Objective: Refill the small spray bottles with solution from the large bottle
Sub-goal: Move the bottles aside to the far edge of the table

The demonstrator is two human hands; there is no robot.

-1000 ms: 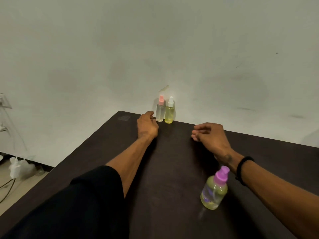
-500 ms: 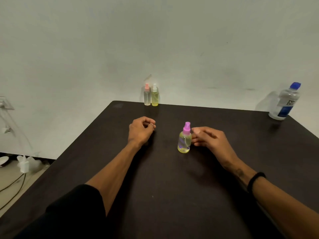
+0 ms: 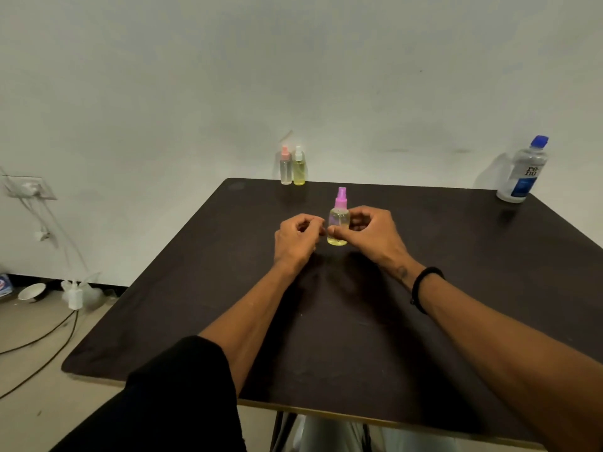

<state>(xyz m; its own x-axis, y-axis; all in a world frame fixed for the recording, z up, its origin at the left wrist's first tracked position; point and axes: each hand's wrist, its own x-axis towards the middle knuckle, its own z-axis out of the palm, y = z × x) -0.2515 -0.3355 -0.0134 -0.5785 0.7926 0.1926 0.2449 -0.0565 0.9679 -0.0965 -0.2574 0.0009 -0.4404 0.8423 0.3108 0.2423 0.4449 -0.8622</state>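
Small spray bottles: three point(image 3: 339, 218) point(image 3: 285, 166) point(image 3: 299, 166). Large bottle point(image 3: 523, 171): one. Hands: two point(image 3: 295, 241) point(image 3: 372, 234).

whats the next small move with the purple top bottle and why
Probably grip the body with the right hand and twist off the purple spray top with the left hand: the small bottle stands upright, still capped, between both hands.

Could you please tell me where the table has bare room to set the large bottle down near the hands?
The stretch between the right hand and the large bottle is bare, as is the near tabletop between the forearms. It is crowded around the purple-capped bottle, flanked by the left hand, and by the two small bottles at the far edge.
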